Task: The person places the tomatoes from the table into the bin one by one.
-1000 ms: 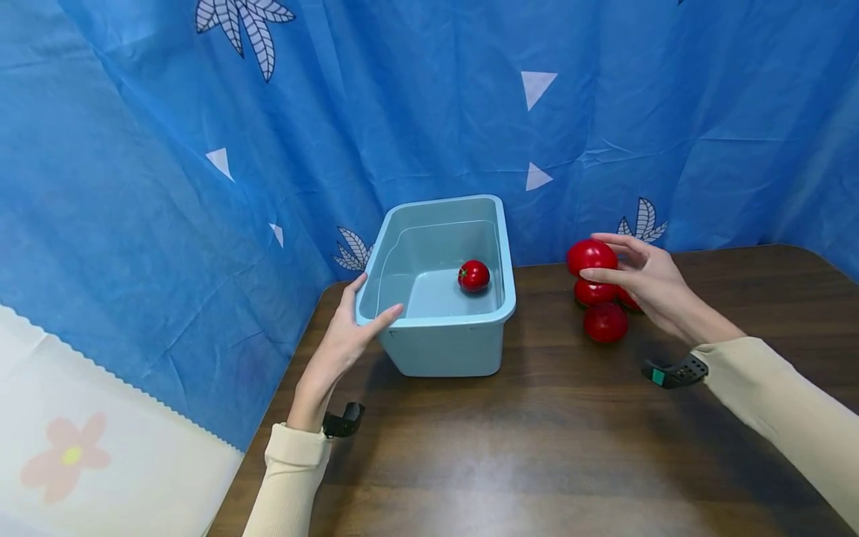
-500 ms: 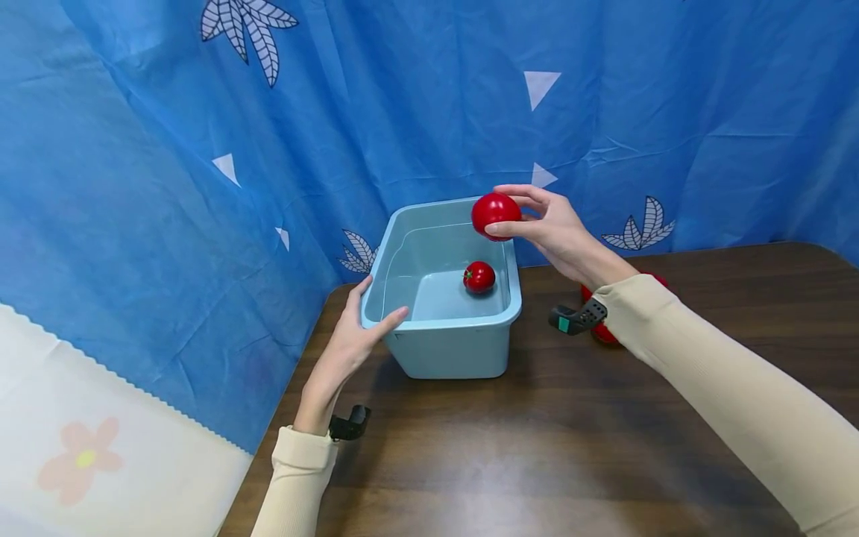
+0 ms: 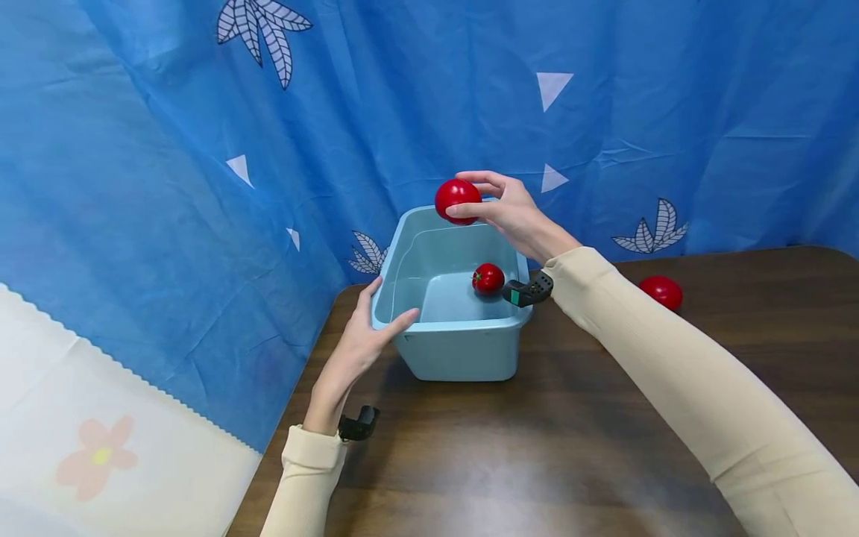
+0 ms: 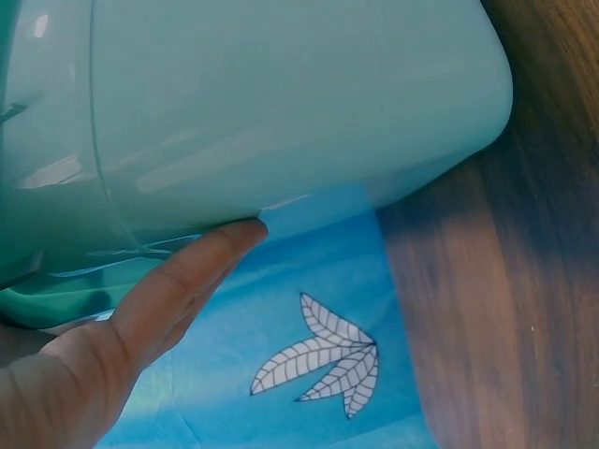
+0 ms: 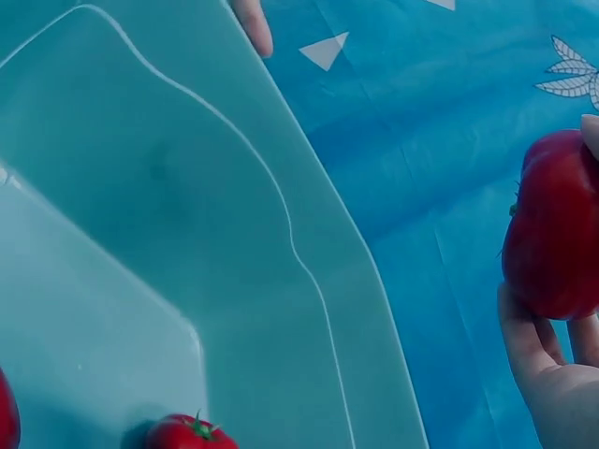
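Observation:
My right hand (image 3: 513,214) holds a glossy red tomato (image 3: 458,201) above the far part of a light blue plastic tub (image 3: 463,354). In the right wrist view, fingers and thumb close round the held tomato (image 5: 560,224). My left hand (image 3: 359,339) grips the tub's near left corner, thumb at the front rim and fingers along the left side. One finger (image 4: 192,271) shows against the tub's outer wall in the left wrist view. Inside the tub, towards the right, lies a tomato (image 3: 488,278) with a green stem.
Another tomato (image 3: 661,292) lies on the dark wooden table (image 3: 570,440) beyond my right sleeve, which hides part of the table. A blue patterned cloth (image 3: 429,89) hangs right behind the tub. A pale flowered cloth (image 3: 134,418) lies at the left.
My right hand has lifted a tomato from the group on the right and carried it left over the tub. My left hand has stayed at the tub's corner.

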The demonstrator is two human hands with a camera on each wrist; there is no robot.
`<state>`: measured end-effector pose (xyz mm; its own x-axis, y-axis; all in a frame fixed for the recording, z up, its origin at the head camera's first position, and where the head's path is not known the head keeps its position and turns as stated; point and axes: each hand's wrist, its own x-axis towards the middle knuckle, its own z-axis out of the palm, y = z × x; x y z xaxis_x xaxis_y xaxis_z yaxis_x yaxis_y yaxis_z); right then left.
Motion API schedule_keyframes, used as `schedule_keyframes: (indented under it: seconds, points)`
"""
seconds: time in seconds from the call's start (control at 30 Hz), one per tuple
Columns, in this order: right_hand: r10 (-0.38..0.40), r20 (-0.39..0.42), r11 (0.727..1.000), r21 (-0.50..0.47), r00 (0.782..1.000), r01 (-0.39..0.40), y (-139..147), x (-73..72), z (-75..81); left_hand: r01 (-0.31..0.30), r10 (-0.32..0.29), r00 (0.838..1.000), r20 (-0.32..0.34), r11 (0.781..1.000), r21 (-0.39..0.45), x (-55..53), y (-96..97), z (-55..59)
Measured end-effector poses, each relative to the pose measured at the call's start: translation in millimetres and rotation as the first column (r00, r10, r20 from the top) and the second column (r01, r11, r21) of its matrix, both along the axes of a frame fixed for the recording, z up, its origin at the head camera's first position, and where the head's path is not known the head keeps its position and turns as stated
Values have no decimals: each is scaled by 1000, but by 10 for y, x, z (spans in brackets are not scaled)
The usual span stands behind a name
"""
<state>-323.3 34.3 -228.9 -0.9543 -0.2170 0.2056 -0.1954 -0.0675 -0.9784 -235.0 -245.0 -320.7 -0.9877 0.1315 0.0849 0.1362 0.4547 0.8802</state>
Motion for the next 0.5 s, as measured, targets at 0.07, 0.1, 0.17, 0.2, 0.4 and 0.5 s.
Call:
schedule_keyframes:
  seconds: [0.07,0.1,0.17,0.2,0.4,0.5]
  points:
    - [0,12,1000,-9,1000,0,-34,-17,-1,2,-2,1000,-3,1000,3,-1,0,0]
    - [-1,18,1000,-13,1000,1,-49,-23,-2,-1,1,1000,-3,1000,1,-2,-3,1]
    - [-2,27,1000,-23,1000,2,-63,-29,-6,-4,4,1000,0,1000,1,-5,-1,4]
    - [-2,31,1000,-25,1000,3,-65,-30,-9,-7,7,1000,2,1000,-1,-4,2,8]
    - [10,88,1000,-23,996,-8,-55,-42,-32,-10,10,1000,15,1000,-5,-5,-1,11]
    - [33,123,999,-25,992,-30,-50,-51,-51,-14,14,1000,21,1000,-5,-2,-8,5]
